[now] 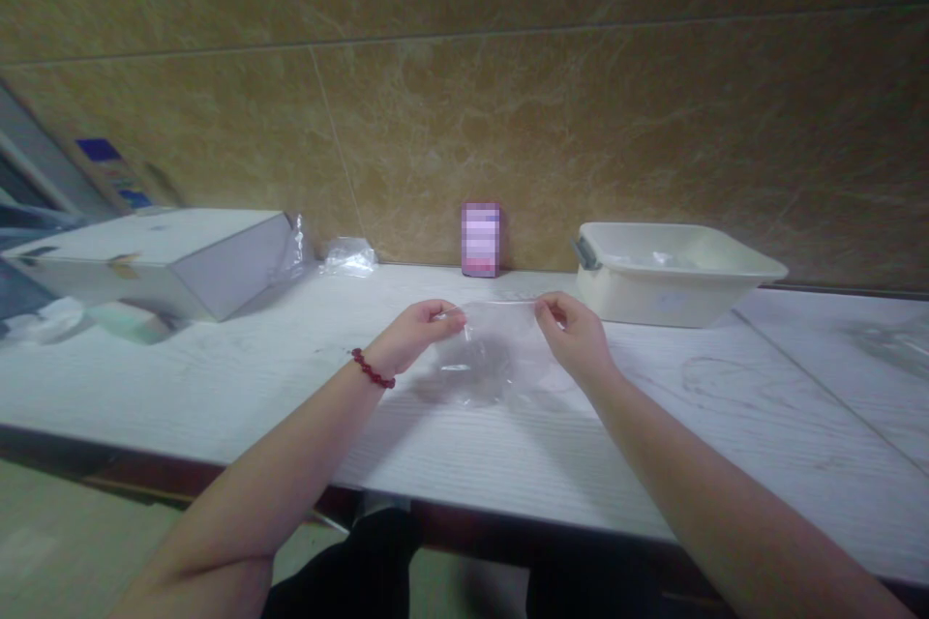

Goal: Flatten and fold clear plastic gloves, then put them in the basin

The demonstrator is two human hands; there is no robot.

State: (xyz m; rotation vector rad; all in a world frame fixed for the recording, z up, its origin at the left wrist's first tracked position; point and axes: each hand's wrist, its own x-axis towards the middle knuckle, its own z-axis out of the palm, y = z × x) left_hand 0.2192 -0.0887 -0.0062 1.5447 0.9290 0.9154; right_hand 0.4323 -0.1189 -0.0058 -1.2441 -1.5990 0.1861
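A clear plastic bag (479,363) is stretched between my two hands, just above the white tabletop (464,450). My left hand (428,329), with a dark red bead bracelet (372,369) on the wrist, pinches the bag's upper left corner. At the upper right corner, the thumb and fingers of my right hand (570,329) are closed on the same edge. The bag's lower part hangs down toward the table; I cannot make out anything inside it.
A cream plastic bin (653,295) with a grey handle stands at the back right. Against the wall leans a phone-like device (480,240). To the left are a white box (195,251) and a crumpled clear bag (349,257). More clear plastic (900,337) lies far right.
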